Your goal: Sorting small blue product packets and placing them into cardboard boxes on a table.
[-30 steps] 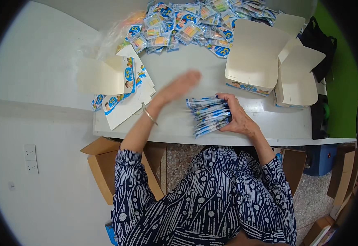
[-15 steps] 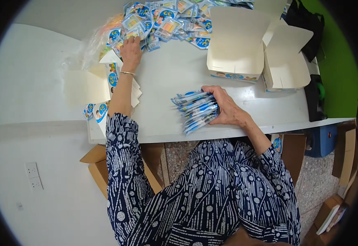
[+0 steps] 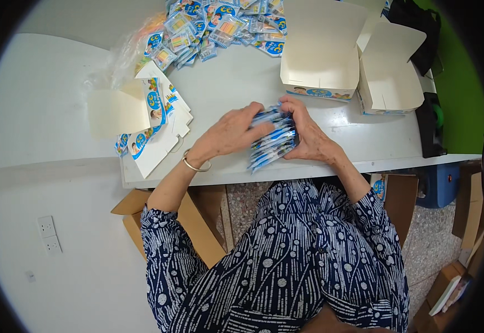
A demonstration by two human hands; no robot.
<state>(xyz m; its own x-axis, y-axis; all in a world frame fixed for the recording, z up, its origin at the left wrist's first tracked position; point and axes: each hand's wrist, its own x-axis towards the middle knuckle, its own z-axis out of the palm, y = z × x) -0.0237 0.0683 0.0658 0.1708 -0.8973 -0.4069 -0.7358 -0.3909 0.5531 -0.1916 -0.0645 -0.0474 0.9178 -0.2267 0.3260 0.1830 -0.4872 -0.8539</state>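
Note:
A thick row of small blue-and-clear plastic packets is held over the table near its front edge, the packets packed face to face. My right hand wraps round the row's right end, thumb at the near side and fingers at the far side. My left hand, with a bangle at the wrist, closes on the row's far left part. Its fingers hide some of the packets there. At the table's back lies a heap of the same packets, some showing coloured strips inside.
Two open white cartons stand at the right, lids raised. Flat printed card blanks and another open carton lie at the left. A black tape dispenser sits at the right edge. Brown cardboard boxes stand below the table.
My left hand has come back from the heap to the packet row in my right hand. The right hand has stayed nearly in place, still holding the row.

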